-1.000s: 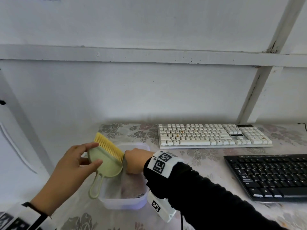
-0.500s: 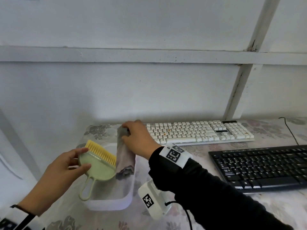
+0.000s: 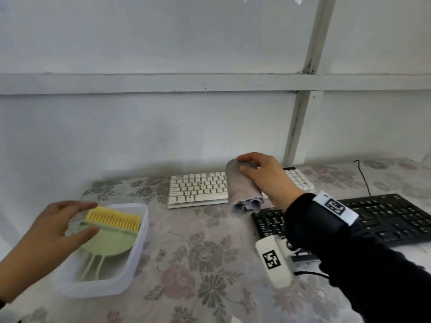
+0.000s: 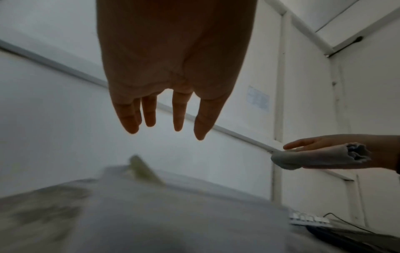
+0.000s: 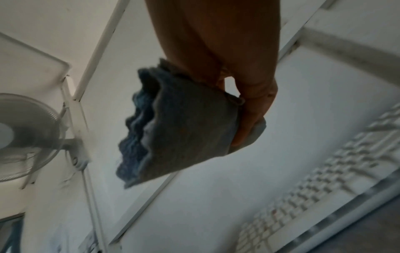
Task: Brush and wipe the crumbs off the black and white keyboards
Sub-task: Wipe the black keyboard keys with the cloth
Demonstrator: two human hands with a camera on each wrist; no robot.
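White keyboard (image 3: 198,186) at the bench's (image 3: 198,264) far edge; right hand (image 3: 263,177) grips a folded grey cloth (image 3: 242,190) above it, left hand (image 3: 46,231) spread over the brush (image 3: 109,234)

No words or numbers can be read. The key legends on the white keyboard (image 3: 198,187) and black keyboard (image 3: 384,220) are too small and blurred, and a pale blue notice (image 4: 258,99) on the wall is illegible.
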